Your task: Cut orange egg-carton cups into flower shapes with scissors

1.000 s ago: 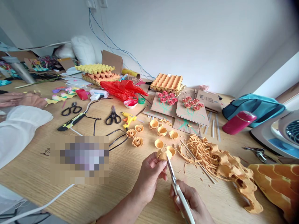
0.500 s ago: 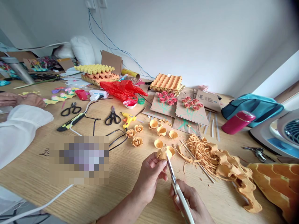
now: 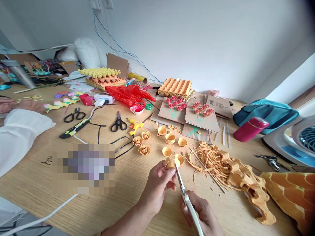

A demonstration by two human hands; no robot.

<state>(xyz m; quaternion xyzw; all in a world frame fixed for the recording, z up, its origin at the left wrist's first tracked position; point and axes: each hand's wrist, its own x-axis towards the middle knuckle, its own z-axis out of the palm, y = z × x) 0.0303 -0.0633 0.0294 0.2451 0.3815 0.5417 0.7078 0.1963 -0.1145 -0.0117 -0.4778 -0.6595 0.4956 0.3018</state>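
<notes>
My left hand [image 3: 159,183] pinches a small orange egg-carton cup [image 3: 170,161], turned with its base up. Wrapped round the handles of white-handled scissors [image 3: 190,209] is my right hand [image 3: 201,213]. The scissor blades reach up to the cup's right side and touch it. Just beyond lie loose carton cups [image 3: 167,151], one partly hidden behind the held cup. Farther back sit several nested cups [image 3: 170,138], and to their left are three rolled carton roses [image 3: 144,149].
Orange trimmings [image 3: 209,159] and a torn carton strip [image 3: 256,193] lie on the right. A yellow glue gun [image 3: 135,125], black scissors [image 3: 118,123] and cardboard with pink flowers [image 3: 201,114] stand farther back. A pink bottle [image 3: 251,129] is at right; another person's white sleeve [image 3: 24,131] at left.
My hands, the cup and the scissors have barely shifted. At the far left, the other person's hand and sleeve have moved slightly left, along with the painted carton strip.
</notes>
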